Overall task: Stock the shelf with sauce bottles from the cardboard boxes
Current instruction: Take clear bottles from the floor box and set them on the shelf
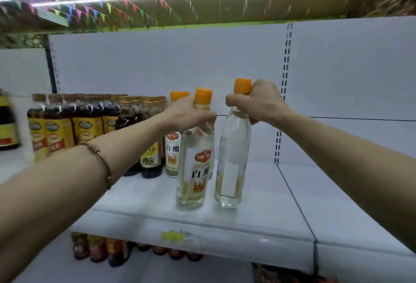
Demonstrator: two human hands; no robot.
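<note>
Two clear vinegar bottles upright on the white shelf [258, 195], near its front edge, long axes vertical. Left hand [189, 111] curled round the neck of the left bottle [193, 170], label facing out. Right hand [258, 100] clamped on the neck of the right bottle [233, 159], label turned away (orange cap poking above the grip). Just beside each other, apart by a thin gap. Third matching bottle [172, 147] behind the left bottle; dark sauce bottles [74, 125] further left of it. Likely next: push both straight back.
</note>
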